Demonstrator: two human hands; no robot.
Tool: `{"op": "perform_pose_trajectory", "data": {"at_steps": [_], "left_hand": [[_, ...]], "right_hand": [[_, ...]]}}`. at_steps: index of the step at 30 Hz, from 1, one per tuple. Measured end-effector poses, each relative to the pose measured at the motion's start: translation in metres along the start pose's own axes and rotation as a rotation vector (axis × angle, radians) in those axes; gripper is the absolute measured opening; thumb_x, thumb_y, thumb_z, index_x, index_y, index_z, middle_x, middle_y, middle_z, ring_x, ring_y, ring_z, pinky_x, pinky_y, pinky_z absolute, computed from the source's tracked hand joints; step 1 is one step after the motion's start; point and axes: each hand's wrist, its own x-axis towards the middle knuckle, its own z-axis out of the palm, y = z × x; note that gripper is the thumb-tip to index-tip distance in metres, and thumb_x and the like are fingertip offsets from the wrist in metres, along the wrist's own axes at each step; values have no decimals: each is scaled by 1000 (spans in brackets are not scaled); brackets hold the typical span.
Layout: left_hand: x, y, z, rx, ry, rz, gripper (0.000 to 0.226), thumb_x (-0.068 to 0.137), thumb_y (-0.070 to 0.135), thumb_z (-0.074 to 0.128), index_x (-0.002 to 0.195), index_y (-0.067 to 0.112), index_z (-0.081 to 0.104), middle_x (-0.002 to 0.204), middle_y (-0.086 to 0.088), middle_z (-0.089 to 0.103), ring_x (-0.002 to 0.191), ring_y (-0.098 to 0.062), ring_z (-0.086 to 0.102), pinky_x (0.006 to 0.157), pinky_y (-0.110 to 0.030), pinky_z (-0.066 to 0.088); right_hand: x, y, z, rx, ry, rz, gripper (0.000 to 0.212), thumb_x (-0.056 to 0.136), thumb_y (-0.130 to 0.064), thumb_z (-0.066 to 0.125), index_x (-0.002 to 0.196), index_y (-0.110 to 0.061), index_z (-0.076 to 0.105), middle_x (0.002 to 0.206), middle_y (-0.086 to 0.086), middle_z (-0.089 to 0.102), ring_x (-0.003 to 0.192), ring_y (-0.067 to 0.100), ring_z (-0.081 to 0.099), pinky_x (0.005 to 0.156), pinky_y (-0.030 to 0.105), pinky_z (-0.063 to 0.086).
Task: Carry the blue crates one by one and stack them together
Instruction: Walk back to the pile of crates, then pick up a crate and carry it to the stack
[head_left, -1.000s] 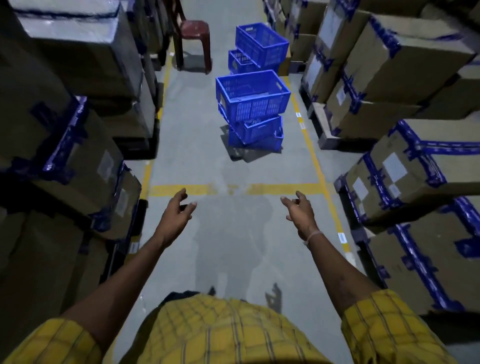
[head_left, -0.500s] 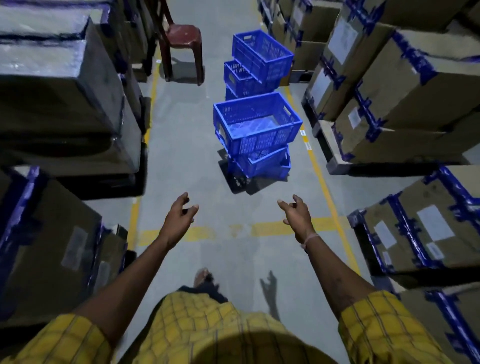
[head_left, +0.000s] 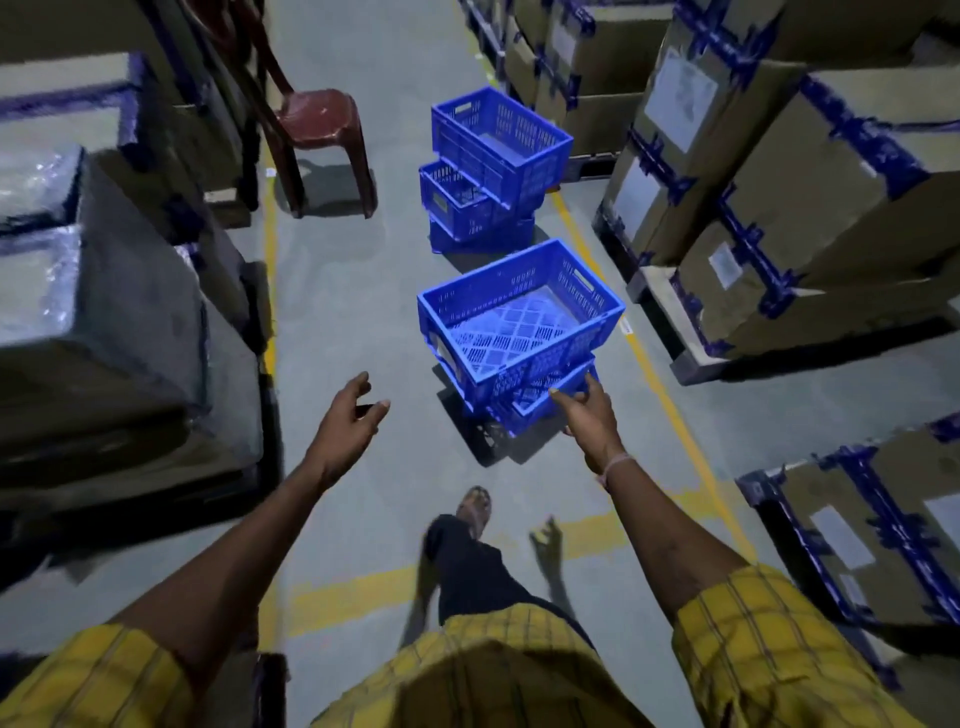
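Observation:
A near stack of blue crates stands on the aisle floor, its empty top crate (head_left: 519, 317) sitting askew on a lower crate (head_left: 540, 402). A second stack of blue crates (head_left: 493, 156) stands farther down the aisle. My left hand (head_left: 350, 423) is held out empty, fingers loosely spread, to the left of the near stack and apart from it. My right hand (head_left: 589, 415) reaches to the near right corner of the lower crate, fingers extended; whether it touches the crate I cannot tell.
Taped cardboard boxes (head_left: 810, 171) on pallets line the right side. Wrapped boxes (head_left: 104, 312) line the left. A dark red plastic chair (head_left: 317, 135) stands at the aisle's left, beyond the crates. Yellow floor lines (head_left: 670, 395) mark the aisle. My foot (head_left: 472, 506) is forward.
I have walked forward, so both crate stacks are closer. My right hand now overlaps the lower crate's corner; my left hand stays out, empty.

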Motion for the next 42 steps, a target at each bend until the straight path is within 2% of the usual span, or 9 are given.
{"op": "perform_pose_trajectory", "data": {"at_steps": [2,6,9,12,15,24,27,37,42], "left_hand": [[53,9,-5,-1,-4,12,64,100,30,60,156,20,30,157,-5,38,126,-23,57,95,-42,55],[152,32,-14,46,-33,-4,64,100,30,61,156,20,30,156,-4,39,122,-22,59,92,-40,55],[223,51,-23,116,-78,33,65,98,36,61,155,23,31,155,-2,40,121,-18,60,98,-46,54],[288,68,-29,134,-115,30,66,98,37,62,155,24,32,155,-3,41,121,-18,60,99,-49,53],[335,80,-26,143,-170,41,65,98,36,62,155,23,32,155,-4,40,121,-19,60,100,-49,53],[441,85,-10,233,-384,77,67,100,31,59,157,14,28,157,-8,36,119,-17,57,102,-46,51],[457,88,-7,227,-404,83,67,100,32,59,157,15,28,157,-9,36,123,-20,58,103,-47,50],[463,72,54,244,-237,-13,67,102,36,55,157,14,26,159,-8,33,133,-22,51,107,-36,43],[447,37,115,320,-51,-86,65,101,28,59,155,5,31,154,-18,39,140,-31,42,116,-42,35]], "right_hand": [[61,-1,13,-12,4,-13,103,60,-81,70,146,-34,38,112,0,44,108,25,55,84,42,50],[151,-24,36,-5,31,30,100,58,-85,69,143,-45,35,125,3,52,118,28,56,95,59,51],[173,-75,52,35,49,50,110,60,-76,70,152,-37,24,115,-3,44,110,24,54,92,51,51],[200,-112,61,40,99,76,113,58,-73,68,154,-32,24,130,0,45,119,29,54,97,50,51],[222,-131,70,52,139,100,105,66,-68,70,154,-31,25,151,5,36,130,31,49,102,57,48],[294,-166,95,-5,304,109,90,82,-49,73,156,-26,25,158,4,31,139,26,42,103,52,48],[312,-181,94,-31,299,112,92,81,-53,70,156,-31,22,160,2,24,137,28,44,100,53,50],[413,-173,44,-221,109,59,97,72,-66,65,155,-38,21,159,-1,25,133,30,46,96,54,51],[476,-144,21,-407,-63,-27,90,77,-59,65,154,-33,27,157,9,26,141,33,38,109,55,39]]}}
